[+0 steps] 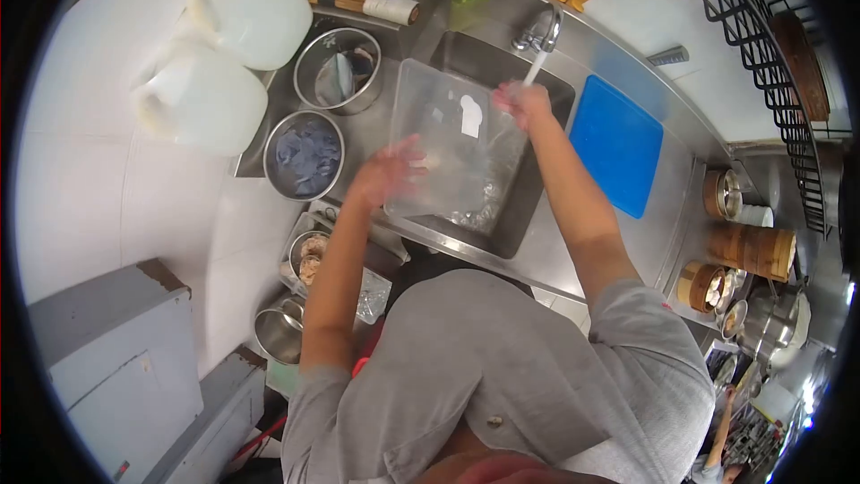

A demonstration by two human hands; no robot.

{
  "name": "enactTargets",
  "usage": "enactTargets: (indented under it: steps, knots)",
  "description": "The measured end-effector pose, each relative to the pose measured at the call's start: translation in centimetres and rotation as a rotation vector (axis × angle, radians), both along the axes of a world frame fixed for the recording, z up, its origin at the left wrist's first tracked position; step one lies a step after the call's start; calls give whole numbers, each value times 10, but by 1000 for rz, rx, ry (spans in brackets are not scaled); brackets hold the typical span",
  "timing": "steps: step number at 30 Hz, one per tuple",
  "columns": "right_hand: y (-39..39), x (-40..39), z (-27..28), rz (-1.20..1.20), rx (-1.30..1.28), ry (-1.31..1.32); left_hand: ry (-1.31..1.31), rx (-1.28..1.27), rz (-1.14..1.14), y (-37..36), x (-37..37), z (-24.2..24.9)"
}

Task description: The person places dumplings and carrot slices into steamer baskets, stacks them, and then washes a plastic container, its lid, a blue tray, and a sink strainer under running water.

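A clear plastic container (pixel 445 139) is held tilted over the steel sink (pixel 524 215), under water running from the tap (pixel 544 34). My left hand (pixel 387 170) is on the container's left edge, blurred. At the top right corner of the container, right below the water stream, is my right hand (pixel 522 103). A white label shows on the container's wall.
Two white jugs (pixel 228 45) stand at the left. Beside the sink are a steel pot with utensils (pixel 339 69) and a pot with a dark cloth (pixel 305 154). A blue cutting board (pixel 616 143) lies right of the sink. Bamboo steamers (pixel 748 251) stand at the far right.
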State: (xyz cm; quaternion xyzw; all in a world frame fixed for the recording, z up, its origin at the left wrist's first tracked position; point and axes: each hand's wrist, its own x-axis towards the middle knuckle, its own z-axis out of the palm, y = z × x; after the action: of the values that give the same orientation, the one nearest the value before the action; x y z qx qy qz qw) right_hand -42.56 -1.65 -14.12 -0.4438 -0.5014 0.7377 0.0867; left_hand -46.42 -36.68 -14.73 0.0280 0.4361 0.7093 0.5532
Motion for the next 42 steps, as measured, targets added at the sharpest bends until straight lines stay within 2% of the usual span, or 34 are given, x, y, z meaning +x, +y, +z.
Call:
enactTargets:
  steps: [3,6,7,10,11,14,16,17,18,20,22,23,26,29,31,33,36,39,42]
  knots:
    - [17,18,24,194,-408,153,46,-101,-125,36,-23,-18]
    - [32,24,37,450,-395,160,132,-209,-226,79,-30,-27]
    - [35,19,27,424,-209,46,165,-241,-250,93,-32,-29]
    - [36,26,52,523,-418,319,304,-273,-337,130,-38,-39]
    - [35,28,61,540,-425,282,362,-316,-344,142,-39,-41]
    - [27,12,60,294,-181,105,581,-405,-340,173,-36,-38]
    - [28,20,76,409,-372,206,779,-406,-309,188,-36,-30]
    - [28,24,84,465,-468,255,993,-441,-364,194,-39,-24]
    - [29,23,72,362,-229,182,1206,-469,-419,202,-41,-19]
    - [32,20,49,134,250,24,1409,-471,-463,214,-36,-6]
    - [28,41,54,261,299,32,1390,-439,-426,221,-29,8]
    - [20,56,60,326,319,35,1498,-481,-462,223,-22,17]
    - [18,108,21,271,590,34,1778,-549,-553,215,6,56]
    - [46,199,16,-32,782,-359,1885,-535,-687,182,39,101]
    - [82,272,-6,-261,1030,-658,1933,-456,-685,158,55,134]
    - [125,338,-37,-394,1195,-1022,1985,-379,-664,140,62,162]
    - [149,379,-27,-334,699,-1127,1947,-258,-529,125,73,218]
    - [158,375,-34,-481,522,-939,1867,-270,-442,114,75,256]
    - [146,343,-25,-758,354,-708,1454,-389,-342,96,72,271]
